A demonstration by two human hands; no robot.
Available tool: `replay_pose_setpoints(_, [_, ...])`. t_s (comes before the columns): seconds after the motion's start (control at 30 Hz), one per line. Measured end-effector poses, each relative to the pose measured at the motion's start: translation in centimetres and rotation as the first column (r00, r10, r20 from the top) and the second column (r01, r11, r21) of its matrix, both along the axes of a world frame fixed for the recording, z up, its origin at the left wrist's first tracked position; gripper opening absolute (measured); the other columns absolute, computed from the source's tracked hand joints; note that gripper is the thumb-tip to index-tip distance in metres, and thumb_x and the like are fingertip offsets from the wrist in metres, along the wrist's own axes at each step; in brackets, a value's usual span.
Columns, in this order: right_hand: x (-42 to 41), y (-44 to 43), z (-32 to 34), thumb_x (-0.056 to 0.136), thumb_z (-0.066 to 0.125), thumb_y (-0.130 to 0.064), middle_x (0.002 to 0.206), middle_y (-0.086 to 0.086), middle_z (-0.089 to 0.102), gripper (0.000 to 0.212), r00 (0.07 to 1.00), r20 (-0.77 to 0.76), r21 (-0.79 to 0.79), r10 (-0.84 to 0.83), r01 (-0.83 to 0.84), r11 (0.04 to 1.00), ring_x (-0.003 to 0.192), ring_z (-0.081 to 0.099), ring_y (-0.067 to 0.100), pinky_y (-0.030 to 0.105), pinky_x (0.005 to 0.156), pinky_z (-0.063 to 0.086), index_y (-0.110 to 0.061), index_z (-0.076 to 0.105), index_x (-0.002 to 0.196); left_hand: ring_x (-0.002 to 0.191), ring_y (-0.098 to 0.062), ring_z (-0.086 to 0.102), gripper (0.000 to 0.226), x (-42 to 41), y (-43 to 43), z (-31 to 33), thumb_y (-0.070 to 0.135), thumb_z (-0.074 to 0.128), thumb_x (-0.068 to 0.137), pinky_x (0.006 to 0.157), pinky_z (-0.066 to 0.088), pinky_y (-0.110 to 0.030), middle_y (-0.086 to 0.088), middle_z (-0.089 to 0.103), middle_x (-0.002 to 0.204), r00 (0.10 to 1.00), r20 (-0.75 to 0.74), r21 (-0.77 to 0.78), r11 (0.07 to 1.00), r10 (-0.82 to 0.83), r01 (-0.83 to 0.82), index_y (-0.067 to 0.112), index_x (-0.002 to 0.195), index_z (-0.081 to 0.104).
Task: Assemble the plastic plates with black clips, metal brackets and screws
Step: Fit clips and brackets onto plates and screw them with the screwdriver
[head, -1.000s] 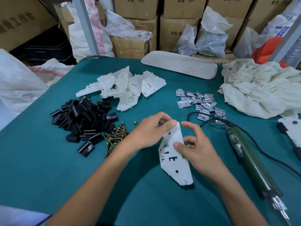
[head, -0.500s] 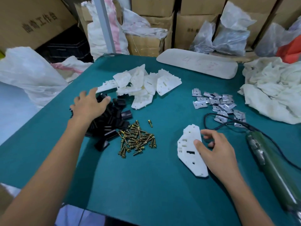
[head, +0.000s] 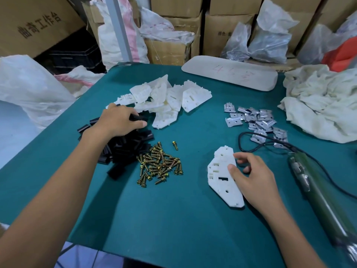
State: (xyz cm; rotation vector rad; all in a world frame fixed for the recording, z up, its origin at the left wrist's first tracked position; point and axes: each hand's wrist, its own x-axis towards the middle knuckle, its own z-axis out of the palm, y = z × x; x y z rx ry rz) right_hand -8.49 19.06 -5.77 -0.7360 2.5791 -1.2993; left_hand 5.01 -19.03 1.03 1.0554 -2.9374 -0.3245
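Observation:
A white plastic plate (head: 222,175) lies flat on the green table (head: 173,219) right of centre. My right hand (head: 253,178) rests on its right edge, thumb pressing on the plate. My left hand (head: 119,120) reaches into the pile of black clips (head: 127,147) at the left, fingers curled around a black clip (head: 138,118). Brass screws (head: 159,165) lie in a heap between the clips and the plate. More white plates (head: 170,97) are piled behind. Metal brackets (head: 253,120) lie scattered at the right.
A green electric screwdriver (head: 316,192) with a black cord lies along the right side. A crumpled white cloth (head: 324,105) sits far right, a long white foam pad (head: 229,74) at the back. Boxes and bags stand behind the table.
My left hand has closed its fingers on a clip in the black pile. My right hand stays on the white plate on the table.

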Motion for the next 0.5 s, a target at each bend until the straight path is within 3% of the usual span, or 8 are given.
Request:
replay_pose_setpoints(0.17, [-0.1, 0.0, 0.0, 0.091, 0.071, -0.03, 0.108, -0.012, 0.061, 0.025, 1.0, 0.01, -0.016, -0.004, 0.004, 1.0, 0.088, 0.055, 0.0, 0.027, 0.08, 0.041, -0.033, 0.066, 0.116, 0.128, -0.032, 0.031, 0.035, -0.1, 0.9, -0.5, 0.059, 0.06, 0.092, 0.092, 0.025, -0.043, 0.006, 0.057, 0.109, 0.978, -0.198, -0.026, 0.997, 0.061, -0.068, 0.028, 0.108, 0.066])
replay_pose_setpoints(0.23, [-0.1, 0.0, 0.0, 0.091, 0.07, -0.032, 0.107, -0.014, 0.061, 0.024, 1.0, 0.006, -0.02, -0.008, 0.008, 1.0, 0.088, 0.055, 0.0, 0.022, 0.076, 0.041, -0.035, 0.065, 0.114, 0.126, -0.033, 0.042, 0.024, 0.0, 1.4, -0.5, 0.045, 0.061, 0.097, 0.097, 0.031, -0.045, 0.006, 0.059, 0.106, 0.923, -0.38, -0.04, 0.995, 0.067, -0.088, 0.025, 0.109, 0.064])
replay_pose_setpoints(0.3, [-0.2, 0.0, 0.0, 0.09, 0.07, -0.033, 0.107, -0.015, 0.061, 0.023, 1.0, 0.007, -0.022, -0.009, 0.01, 1.0, 0.088, 0.056, 0.001, 0.015, 0.074, 0.04, -0.036, 0.065, 0.113, 0.108, -0.032, 0.059, 0.013, 0.1, 1.7, -0.4, 0.031, 0.058, 0.101, 0.091, 0.042, -0.043, 0.002, 0.07, 0.104, 0.872, -0.483, 0.0, 0.995, 0.086, -0.097, 0.021, 0.107, 0.062])
replay_pose_setpoints(0.4, [-0.3, 0.1, 0.0, 0.09, 0.069, -0.034, 0.107, -0.016, 0.06, 0.023, 1.0, 0.017, -0.018, -0.004, 0.005, 1.0, 0.088, 0.056, 0.001, 0.016, 0.075, 0.04, -0.037, 0.065, 0.113, 0.103, -0.033, 0.062, 0.017, -0.1, 1.9, -0.2, 0.025, 0.052, 0.103, 0.092, 0.048, -0.044, -0.004, 0.073, 0.107, 0.939, -0.335, -0.02, 0.995, 0.083, -0.095, 0.018, 0.114, 0.064])
replay_pose_setpoints(0.5, [-0.2, 0.1, 0.1, 0.091, 0.069, -0.033, 0.107, -0.016, 0.06, 0.023, 1.0, 0.03, -0.028, 0.0, 0.001, 1.0, 0.089, 0.056, 0.0, 0.017, 0.075, 0.04, -0.036, 0.065, 0.113, 0.106, -0.036, 0.058, 0.03, -0.3, 1.9, 0.2, 0.038, 0.047, 0.103, 0.092, 0.047, -0.048, -0.005, 0.071, 0.1, 0.979, -0.203, -0.029, 0.999, 0.025, -0.032, 0.021, 0.107, 0.071])
